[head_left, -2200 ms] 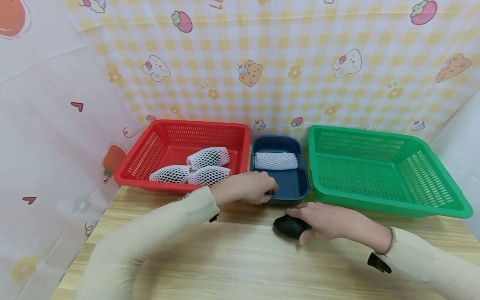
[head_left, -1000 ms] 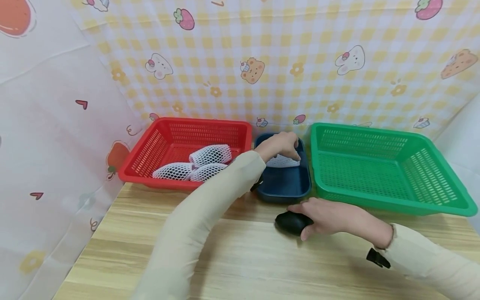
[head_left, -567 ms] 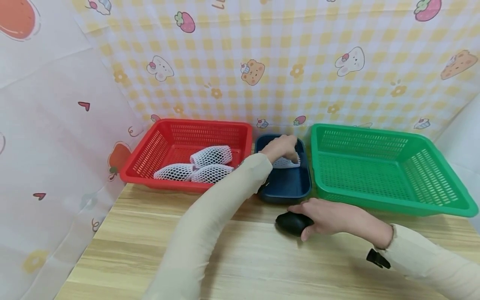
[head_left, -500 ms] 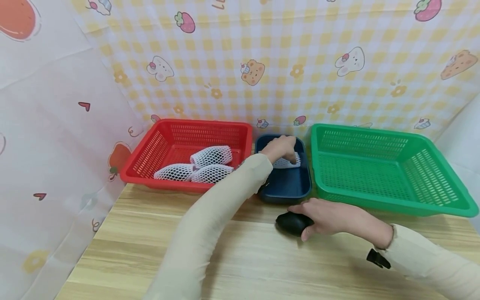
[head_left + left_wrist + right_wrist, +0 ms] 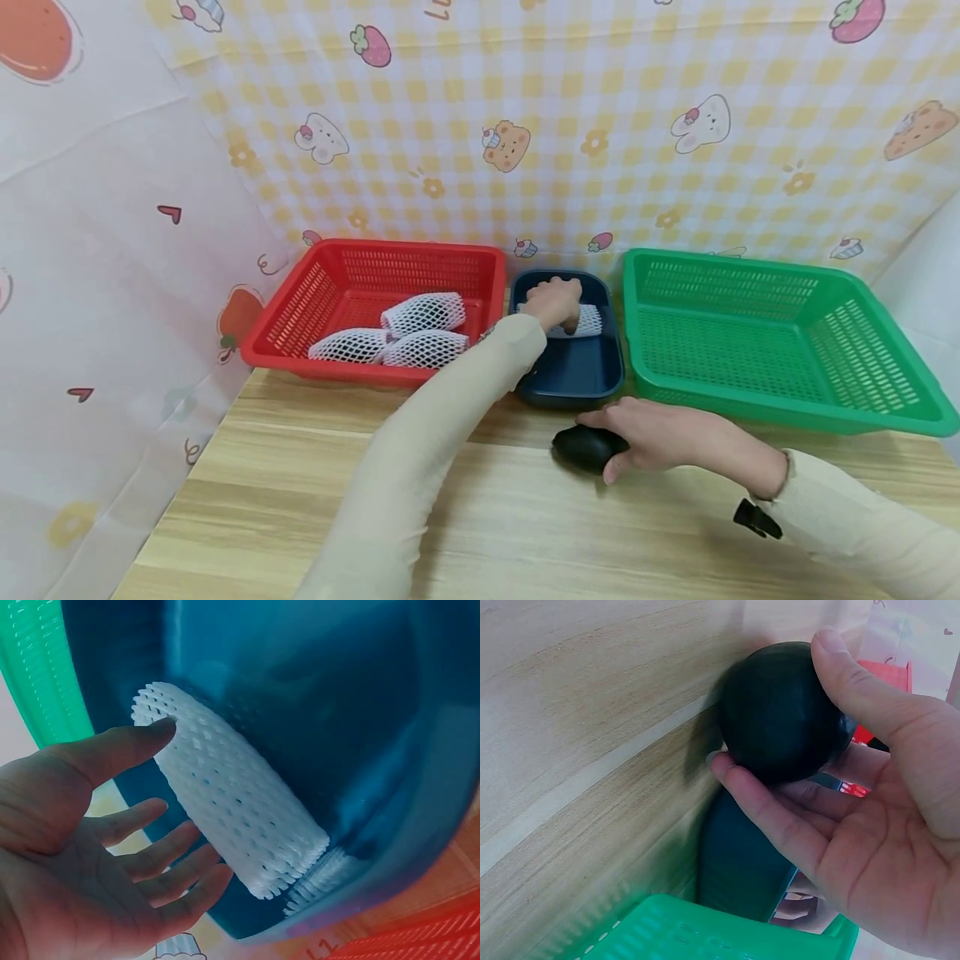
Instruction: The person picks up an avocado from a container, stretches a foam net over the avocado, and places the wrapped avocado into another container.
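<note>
A white foam net sleeve (image 5: 225, 780) lies across the dark blue bin (image 5: 573, 367). My left hand (image 5: 553, 302) reaches into this bin over the sleeve. In the left wrist view its thumb tip overlaps one end of the sleeve, while the loosely spread fingers (image 5: 176, 881) lie along its near side. On the table in front of the bin, my right hand (image 5: 648, 433) holds a smooth, almost black oval fruit (image 5: 780, 712). Its thumb and fingers curl round the fruit from the right.
A red basket (image 5: 375, 371) on the left contains several white net sleeves (image 5: 423, 313) with something dark inside. On the right stands a green basket (image 5: 750, 400). Behind the containers hangs a patterned cloth (image 5: 450, 108). The wooden table (image 5: 525, 533) extends toward me.
My left hand has moved from the bin's front left corner to the net sleeve farther back, and most recently shifted slightly left and nearer. My right hand stays on the dark fruit.
</note>
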A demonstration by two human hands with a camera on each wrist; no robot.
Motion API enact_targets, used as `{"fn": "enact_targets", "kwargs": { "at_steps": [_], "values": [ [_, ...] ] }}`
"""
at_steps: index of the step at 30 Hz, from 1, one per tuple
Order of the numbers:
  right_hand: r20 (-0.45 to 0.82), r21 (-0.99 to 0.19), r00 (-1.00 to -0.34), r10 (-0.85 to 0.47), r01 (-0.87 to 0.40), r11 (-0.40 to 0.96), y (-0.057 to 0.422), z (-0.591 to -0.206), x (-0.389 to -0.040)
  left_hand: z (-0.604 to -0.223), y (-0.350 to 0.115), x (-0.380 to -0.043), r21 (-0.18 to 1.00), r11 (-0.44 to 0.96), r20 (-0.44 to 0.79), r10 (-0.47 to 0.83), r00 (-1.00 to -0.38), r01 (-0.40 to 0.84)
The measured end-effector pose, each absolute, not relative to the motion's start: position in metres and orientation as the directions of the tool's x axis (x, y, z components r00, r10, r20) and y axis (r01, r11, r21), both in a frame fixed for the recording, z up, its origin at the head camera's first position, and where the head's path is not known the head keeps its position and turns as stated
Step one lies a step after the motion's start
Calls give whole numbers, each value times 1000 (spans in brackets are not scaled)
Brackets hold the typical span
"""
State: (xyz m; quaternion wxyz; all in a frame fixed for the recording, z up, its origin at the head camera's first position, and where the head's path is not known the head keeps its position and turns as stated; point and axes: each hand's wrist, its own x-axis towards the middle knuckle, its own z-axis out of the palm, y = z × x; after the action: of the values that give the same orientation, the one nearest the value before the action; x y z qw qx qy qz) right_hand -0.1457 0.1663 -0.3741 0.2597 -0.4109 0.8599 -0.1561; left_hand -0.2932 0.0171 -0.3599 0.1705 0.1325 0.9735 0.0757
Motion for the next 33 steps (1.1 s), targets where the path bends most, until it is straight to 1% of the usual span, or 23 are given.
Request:
{"fn": "enact_targets", "kwargs": {
  "at_steps": [5,9,16,20,25,30,33],
  "values": [
    [-316,-482,-529,-788,-626,613,166,-375,-147,-363,17,-295,205,951,-293,285,-913,231],
    [-313,-483,-530,-788,-626,613,166,-375,-147,-364,16,-297,188,952,-277,286,-917,241],
    [-322,-494,-529,-785,-614,616,166,-374,-146,-356,14,-301,174,950,-287,302,-909,261],
    [-332,-503,-523,-785,-605,617,166,-374,-146,-348,9,-298,184,932,-254,353,-900,314],
    [-344,-497,-527,-777,-600,627,166,-373,-148,-334,6,-292,221,894,-217,434,-875,389],
    [-355,-487,-531,-769,-598,637,166,-373,-148,-318,9,-281,225,858,-157,499,-852,461],
    [-365,-483,-533,-763,-592,645,166,-372,-148,-309,9,-272,228,842,-149,527,-837,490]
  ]
}}
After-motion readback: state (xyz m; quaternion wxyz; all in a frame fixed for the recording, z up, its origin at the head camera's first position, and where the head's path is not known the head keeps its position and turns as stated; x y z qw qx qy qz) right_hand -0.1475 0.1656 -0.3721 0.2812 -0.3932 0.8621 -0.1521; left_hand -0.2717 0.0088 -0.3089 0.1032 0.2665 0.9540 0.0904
